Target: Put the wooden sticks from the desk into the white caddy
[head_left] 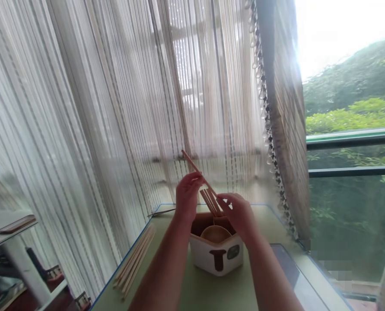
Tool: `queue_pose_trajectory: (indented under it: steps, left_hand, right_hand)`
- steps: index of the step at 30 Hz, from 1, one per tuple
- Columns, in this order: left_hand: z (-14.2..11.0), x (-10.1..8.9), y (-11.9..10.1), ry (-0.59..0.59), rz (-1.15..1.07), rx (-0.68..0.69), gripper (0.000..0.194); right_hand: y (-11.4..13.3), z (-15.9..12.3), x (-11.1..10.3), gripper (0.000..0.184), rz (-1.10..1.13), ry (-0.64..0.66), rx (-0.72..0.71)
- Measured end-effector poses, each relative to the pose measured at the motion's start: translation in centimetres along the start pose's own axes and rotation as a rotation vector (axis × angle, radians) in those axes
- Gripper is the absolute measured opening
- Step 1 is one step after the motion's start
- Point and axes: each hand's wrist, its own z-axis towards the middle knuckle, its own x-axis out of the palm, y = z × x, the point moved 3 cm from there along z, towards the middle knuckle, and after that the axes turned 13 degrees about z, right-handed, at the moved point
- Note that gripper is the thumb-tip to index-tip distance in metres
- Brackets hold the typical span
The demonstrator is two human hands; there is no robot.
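A slim wooden chopstick [191,162] slants over the box, its far end pointing up and to the left. My left hand [186,195] pinches it around the middle, and the fingers of my right hand [240,214] close on its lower end. Below both hands stands a white box [205,255] with a brown inside and a dark T-shaped mark on its front. A round brown bowl [216,234] sits in it. Several more chopsticks [209,201] stand upright at its back, between my hands.
A bundle of loose chopsticks [135,261] lies along the left edge of the pale green table [208,296]. A flat dark panel [281,259] lies on the right. Sheer striped curtains [121,108] hang behind the table. At far left stands a white shelf [11,222].
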Motion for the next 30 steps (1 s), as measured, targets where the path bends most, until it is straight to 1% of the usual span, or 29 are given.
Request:
queue_pose_trajectory:
  steps: [4,6,8,10,14,16,18,23,26,30]
  left_hand:
    - [0.8,1.7,-0.1,0.082,0.117,0.03,0.02]
    - [1.3,2.2,-0.3,0.14,0.197,0.042,0.021]
    - [1.6,2.2,-0.4,0.198,0.288,0.053,0.021]
    - [1.6,1.8,-0.4,0.224,0.368,0.055,0.02]
    - [1.0,0.8,0.0,0.163,0.379,0.081,0.019]
    - [0.6,0.7,0.0,0.145,0.349,0.104,0.018]
    - [0.4,0.8,0.0,0.149,0.348,0.121,0.017]
    - [0.6,0.7,0.8,0.154,0.457,0.16,0.018]
    - [1.0,0.3,1.7,0.152,0.532,0.166,0.016]
    - [1.7,-0.2,2.9,0.14,0.559,0.143,0.02]
  right_hand:
    - [-0.2,-1.3,0.0,0.02,-0.051,-0.08,-0.047]
    - [-0.4,-1.6,0.0,0.019,-0.062,-0.133,-0.039]
    - [-1.1,-1.7,-0.1,0.019,-0.05,-0.193,0.001]
    - [-1.8,-1.5,0.0,0.018,-0.014,-0.204,0.049]
    - [-2.8,-1.3,0.3,0.02,0.098,-0.173,0.179]
    - [-3.0,-1.4,0.3,0.023,0.12,-0.2,0.245]
    - [-3.1,-1.5,0.4,0.025,0.114,-0.216,0.282]
    - [-4.0,-1.8,1.3,0.027,0.071,-0.169,0.288]
    - [-4.3,-1.8,1.7,0.023,-0.035,-0.152,0.272]
    - [-4.5,-1.7,1.9,0.019,-0.17,-0.069,0.235]
